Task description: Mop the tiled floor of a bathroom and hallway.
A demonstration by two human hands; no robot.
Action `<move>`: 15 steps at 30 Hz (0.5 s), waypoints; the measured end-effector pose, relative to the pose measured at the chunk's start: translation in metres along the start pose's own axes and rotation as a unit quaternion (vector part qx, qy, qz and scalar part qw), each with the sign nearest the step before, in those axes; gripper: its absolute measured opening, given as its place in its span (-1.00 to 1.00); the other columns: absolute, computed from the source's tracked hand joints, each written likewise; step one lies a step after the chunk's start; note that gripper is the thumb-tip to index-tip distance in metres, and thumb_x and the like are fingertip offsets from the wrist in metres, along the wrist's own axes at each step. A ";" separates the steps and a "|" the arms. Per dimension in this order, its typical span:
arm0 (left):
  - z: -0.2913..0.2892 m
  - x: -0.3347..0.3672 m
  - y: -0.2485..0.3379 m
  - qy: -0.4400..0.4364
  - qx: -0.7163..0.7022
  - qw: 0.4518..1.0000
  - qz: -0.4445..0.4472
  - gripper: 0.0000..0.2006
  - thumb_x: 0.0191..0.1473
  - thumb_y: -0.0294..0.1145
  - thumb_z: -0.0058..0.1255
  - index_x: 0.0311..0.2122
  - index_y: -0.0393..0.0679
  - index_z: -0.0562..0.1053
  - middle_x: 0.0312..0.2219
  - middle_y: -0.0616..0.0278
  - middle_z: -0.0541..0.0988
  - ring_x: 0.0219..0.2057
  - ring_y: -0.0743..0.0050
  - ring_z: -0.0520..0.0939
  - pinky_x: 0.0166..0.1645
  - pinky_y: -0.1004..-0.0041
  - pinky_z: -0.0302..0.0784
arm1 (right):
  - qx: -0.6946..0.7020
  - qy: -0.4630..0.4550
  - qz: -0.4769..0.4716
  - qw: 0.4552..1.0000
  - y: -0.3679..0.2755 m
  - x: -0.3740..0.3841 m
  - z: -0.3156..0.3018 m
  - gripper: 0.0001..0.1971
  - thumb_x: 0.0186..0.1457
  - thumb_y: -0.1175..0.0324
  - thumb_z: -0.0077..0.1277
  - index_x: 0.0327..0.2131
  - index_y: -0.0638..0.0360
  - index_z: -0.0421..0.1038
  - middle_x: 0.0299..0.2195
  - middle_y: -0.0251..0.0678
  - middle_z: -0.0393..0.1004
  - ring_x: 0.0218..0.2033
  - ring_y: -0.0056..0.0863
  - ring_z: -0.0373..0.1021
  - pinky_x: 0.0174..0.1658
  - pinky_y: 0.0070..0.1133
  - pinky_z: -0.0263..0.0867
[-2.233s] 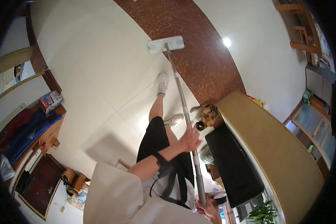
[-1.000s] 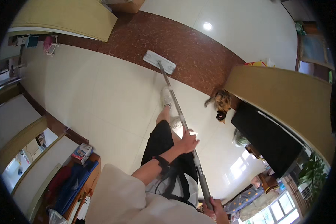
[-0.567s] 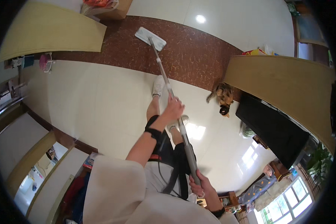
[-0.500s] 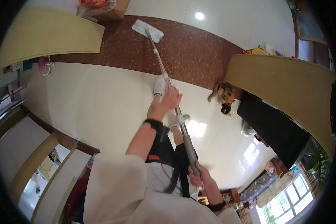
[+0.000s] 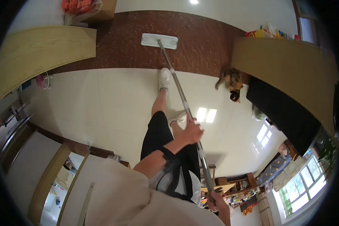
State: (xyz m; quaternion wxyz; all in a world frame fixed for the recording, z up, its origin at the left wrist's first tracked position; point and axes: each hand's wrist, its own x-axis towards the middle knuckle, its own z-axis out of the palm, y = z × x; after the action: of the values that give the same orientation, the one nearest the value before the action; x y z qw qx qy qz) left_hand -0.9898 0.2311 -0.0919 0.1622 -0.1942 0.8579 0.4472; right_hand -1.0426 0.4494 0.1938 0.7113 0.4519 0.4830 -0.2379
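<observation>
left hand (image 5: 192, 133) gripping mop pole (image 5: 180, 89) partway along | right hand (image 5: 219, 203) closed around grey handle (image 5: 207, 179) at pole's near end | white mop head (image 5: 152, 39) flat on brown marbled strip (image 5: 199, 49), ahead of forward white shoe (image 5: 164, 78) | cat (image 5: 232, 80) right of pole, near tan wooden panel (image 5: 282, 62) | pale tiles (image 5: 120, 101) both sides of strip

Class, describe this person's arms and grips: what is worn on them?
A wide, plain off-white sleeve leaves the left forearm bare; a black band sits just behind the left grip. Both it and the right grip are ungloved. The right arm is mostly cut off.
</observation>
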 end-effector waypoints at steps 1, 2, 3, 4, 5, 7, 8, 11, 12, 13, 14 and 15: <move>0.016 -0.009 0.018 -0.120 0.013 0.992 0.037 -0.61 0.01 -0.14 -0.34 -0.55 -0.08 0.53 -0.37 0.18 0.47 -0.01 -0.06 0.17 0.06 -0.28 -0.47 | 0.008 0.047 0.015 0.999 0.022 -0.010 -0.013 -0.57 0.12 0.11 -0.29 -0.71 0.16 0.19 -0.89 -0.41 0.09 -0.90 -0.62 -0.01 -0.80 -0.64 -0.15; 0.024 -0.017 0.042 -0.168 -0.024 0.984 0.046 -0.57 0.04 -0.13 -0.38 -0.54 -0.12 0.53 -0.36 0.16 0.47 0.00 -0.08 0.14 0.06 -0.29 -0.53 | -0.027 0.064 0.017 0.997 0.042 -0.024 -0.021 -0.56 0.11 0.07 -0.31 -0.68 0.19 0.21 -0.89 -0.39 0.10 -0.92 -0.63 -0.03 -0.83 -0.65 -0.15; 0.035 -0.032 0.060 -0.161 -0.055 0.984 0.054 -0.55 0.05 -0.12 -0.39 -0.53 -0.14 0.53 -0.33 0.15 0.47 0.00 -0.08 0.15 0.05 -0.28 -0.55 | -0.068 0.077 0.018 0.994 0.059 -0.034 -0.032 -0.54 0.10 0.03 -0.32 -0.65 0.21 0.24 -0.89 -0.36 0.12 -0.94 -0.64 -0.04 -0.86 -0.67 -0.15; 0.043 -0.042 0.075 -0.187 -0.062 0.978 0.069 -0.55 0.05 -0.11 -0.40 -0.52 -0.15 0.53 -0.32 0.15 0.46 0.01 -0.06 0.14 0.05 -0.28 -0.56 | -0.057 0.078 0.021 0.995 0.084 -0.041 -0.044 -0.54 0.10 0.03 -0.32 -0.65 0.21 0.24 -0.89 -0.36 0.12 -0.94 -0.64 -0.04 -0.86 -0.67 -0.15; 0.049 -0.051 0.087 -0.213 -0.070 0.971 0.084 -0.54 0.06 -0.11 -0.41 -0.52 -0.15 0.53 -0.31 0.14 0.46 0.02 -0.05 0.13 0.06 -0.28 -0.56 | -0.040 0.088 0.009 0.995 0.108 -0.047 -0.054 -0.55 0.10 0.04 -0.31 -0.65 0.22 0.24 -0.89 -0.36 0.13 -0.93 -0.64 -0.03 -0.86 -0.66 -0.14; 0.068 -0.061 0.092 -0.205 -0.057 0.974 0.085 -0.54 0.06 -0.10 -0.41 -0.49 -0.17 0.52 -0.31 0.14 0.46 0.03 -0.04 0.13 0.06 -0.27 -0.56 | -0.016 0.095 -0.009 0.995 0.125 -0.047 -0.053 -0.56 0.11 0.06 -0.30 -0.65 0.22 0.24 -0.89 -0.35 0.13 -0.93 -0.63 -0.02 -0.86 -0.66 -0.13; 0.074 -0.064 0.086 -0.188 -0.044 0.978 0.077 -0.54 0.06 -0.09 -0.41 -0.47 -0.18 0.52 -0.30 0.14 0.46 0.04 -0.02 0.12 0.06 -0.26 -0.56 | -0.003 0.077 -0.017 0.997 0.124 -0.042 -0.047 -0.57 0.10 0.07 -0.27 -0.64 0.22 0.24 -0.88 -0.35 0.13 -0.93 -0.63 0.00 -0.86 -0.65 -0.13; 0.050 -0.054 0.073 -0.230 -0.047 0.969 0.073 -0.53 0.06 -0.12 -0.35 -0.37 -0.43 0.40 -0.33 0.01 0.43 -0.03 -0.02 0.23 0.05 -0.30 -0.51 | -0.015 0.059 0.001 0.998 0.119 -0.023 -0.030 -0.60 0.09 0.08 -0.23 -0.63 0.22 0.22 -0.86 -0.33 0.16 -0.90 -0.58 0.07 -0.84 -0.63 -0.10; 0.035 -0.045 0.065 -0.221 -0.039 0.972 0.065 -0.55 0.06 -0.14 -0.35 -0.37 -0.42 0.41 -0.32 0.01 0.44 -0.03 0.00 0.24 0.06 -0.28 -0.51 | 0.008 0.059 -0.009 0.998 0.112 -0.014 -0.014 -0.60 0.10 0.09 -0.23 -0.64 0.20 0.21 -0.86 -0.37 0.16 -0.89 -0.60 0.06 -0.82 -0.62 -0.10; 0.017 -0.026 0.050 -0.210 -0.028 0.976 0.059 -0.56 0.06 -0.15 -0.34 -0.37 -0.40 0.41 -0.31 0.01 0.44 -0.04 0.03 0.25 0.07 -0.27 -0.51 | 0.031 0.059 -0.023 0.998 0.099 0.001 0.003 -0.61 0.10 0.11 -0.24 -0.66 0.18 0.20 -0.85 -0.40 0.15 -0.88 -0.61 0.05 -0.81 -0.61 -0.09; 0.008 -0.009 0.027 -0.166 0.021 0.984 0.066 -0.57 0.06 -0.16 -0.35 -0.38 -0.39 0.41 -0.32 0.02 0.45 -0.05 0.05 0.27 0.08 -0.24 -0.50 | -0.001 0.036 -0.049 0.998 0.080 0.017 0.019 -0.57 0.09 0.05 -0.26 -0.65 0.19 0.21 -0.86 -0.38 0.16 -0.89 -0.59 0.07 -0.81 -0.62 -0.07; 0.000 0.008 0.003 -0.124 0.070 0.987 0.073 -0.58 0.05 -0.16 -0.35 -0.40 -0.38 0.42 -0.32 0.03 0.46 -0.06 0.08 0.29 0.10 -0.21 -0.48 | -0.032 0.012 -0.073 0.997 0.060 0.033 0.036 -0.54 0.09 -0.01 -0.29 -0.64 0.19 0.22 -0.87 -0.35 0.17 -0.90 -0.57 0.09 -0.81 -0.63 -0.04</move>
State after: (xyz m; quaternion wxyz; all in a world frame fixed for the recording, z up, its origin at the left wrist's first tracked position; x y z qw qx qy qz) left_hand -0.9981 0.2312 -0.0938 0.2474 -0.0622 0.8721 0.4176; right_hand -0.9655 0.4502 0.1929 0.7003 0.3948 0.5310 -0.2681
